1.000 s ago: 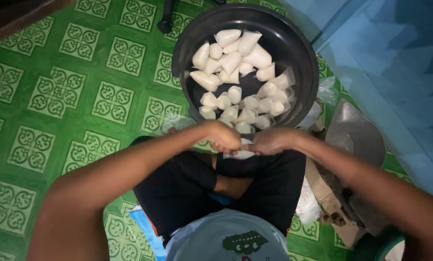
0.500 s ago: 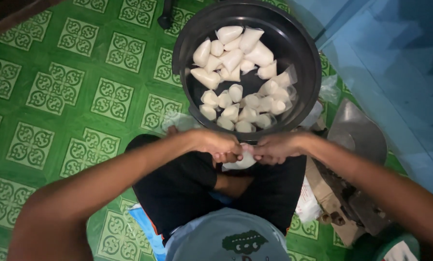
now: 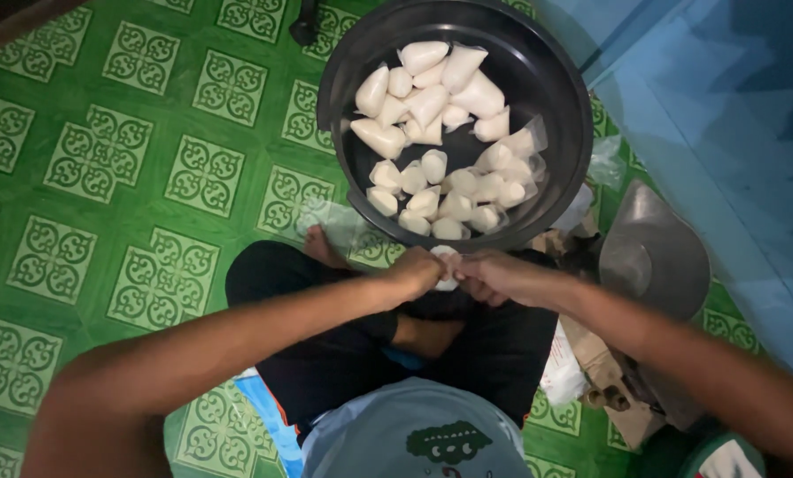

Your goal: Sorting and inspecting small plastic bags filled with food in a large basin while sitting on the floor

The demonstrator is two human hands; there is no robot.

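Green patterned floor (image 3: 104, 177) at left. Person sits cross-legged. Left hand (image 3: 418, 270) closed around small white bag (image 3: 447, 268). Right hand (image 3: 494, 276) pinches same bag from other side. Bag sits between both hands, just below black bowl (image 3: 348, 168). Bowl holds many filled white bags (image 3: 440, 150). Looks like tying step. Next needs tight pull, steady hold. Grey lid (image 3: 653, 252) at right.

A green floor (image 3: 104, 177) of square patterned tiles carries everything here. A wide black basin (image 3: 564, 97) stands on it, filled with small white plastic packets (image 3: 427, 106). A grey metal lid (image 3: 657, 257) lies just right of the basin. A clear plastic bag (image 3: 334, 221) lies flat at the basin's left edge.
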